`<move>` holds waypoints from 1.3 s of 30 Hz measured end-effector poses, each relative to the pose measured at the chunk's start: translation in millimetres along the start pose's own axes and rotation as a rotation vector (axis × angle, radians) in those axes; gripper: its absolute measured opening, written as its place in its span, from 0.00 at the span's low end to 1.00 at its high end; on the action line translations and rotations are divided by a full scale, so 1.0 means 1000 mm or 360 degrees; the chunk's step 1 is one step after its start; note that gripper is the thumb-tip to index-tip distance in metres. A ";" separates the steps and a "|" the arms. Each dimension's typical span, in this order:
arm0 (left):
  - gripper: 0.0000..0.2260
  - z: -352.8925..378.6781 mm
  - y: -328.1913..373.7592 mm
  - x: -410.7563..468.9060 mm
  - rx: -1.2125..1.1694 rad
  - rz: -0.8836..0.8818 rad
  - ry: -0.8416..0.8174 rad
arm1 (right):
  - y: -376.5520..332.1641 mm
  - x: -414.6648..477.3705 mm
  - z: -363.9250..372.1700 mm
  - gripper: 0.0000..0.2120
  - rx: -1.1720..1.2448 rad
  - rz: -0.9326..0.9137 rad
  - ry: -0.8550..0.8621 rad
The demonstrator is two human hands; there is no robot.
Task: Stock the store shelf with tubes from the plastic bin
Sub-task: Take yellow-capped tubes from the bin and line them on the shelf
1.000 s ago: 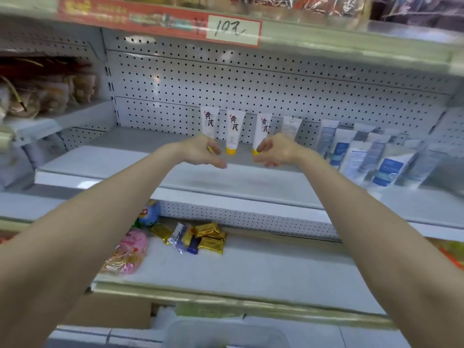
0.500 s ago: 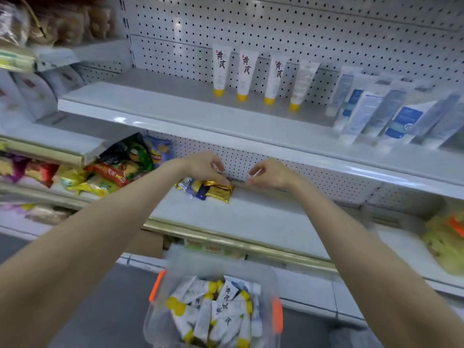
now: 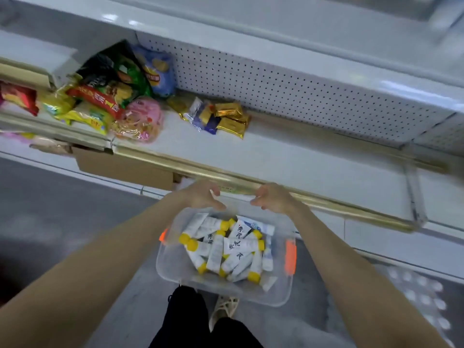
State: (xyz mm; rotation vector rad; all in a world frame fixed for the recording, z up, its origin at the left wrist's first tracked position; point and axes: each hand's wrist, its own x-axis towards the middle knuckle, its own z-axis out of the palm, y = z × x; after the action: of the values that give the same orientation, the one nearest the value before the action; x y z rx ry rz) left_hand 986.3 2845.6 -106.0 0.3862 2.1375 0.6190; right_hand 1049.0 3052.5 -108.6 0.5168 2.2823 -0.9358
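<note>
**Inspector:** Far left of the hands, what was recorded?

**Assessor:** Snack bags (image 3: 110, 89) were heaped on the store shelf (image 3: 313, 159), up and left of the left hand. Gold packets (image 3: 231, 119) lay beyond it, nearer the pegboard. Neither bore on the task.

**Inspector:** The left hand?

**Assessor:** The left hand (image 3: 200, 197) hovered over the far rim of the plastic bin (image 3: 170, 262), fingers loosely spread, grasping nothing.

**Inspector:** And the stock?

**Assessor:** The tubes (image 3: 226, 247) lay jumbled inside the bin, below both palms and nearer the body, yellow caps pointing every way. In my judgement the bin stood on the floor between the arms so that either hand could dip in without a step.

**Inspector:** The right hand?

**Assessor:** The right hand (image 3: 273, 199) mirrored the left, apart from it, fingers slack and empty. An orange latch (image 3: 290, 254) sat below and right of it. I judged the pose a reach for the next tubes. Which tier was to receive them could not be told.
</note>
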 end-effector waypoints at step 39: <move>0.19 0.206 -0.149 0.096 0.0730 -0.0286 -0.0100 | 0.129 0.136 0.226 0.15 -0.0632 0.0097 -0.0046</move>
State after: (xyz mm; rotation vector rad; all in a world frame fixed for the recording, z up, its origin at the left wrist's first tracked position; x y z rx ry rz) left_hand 1088.5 2827.6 -357.3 0.4458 2.2130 0.0083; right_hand 1108.2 2990.8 -389.8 0.3918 2.3295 -0.4380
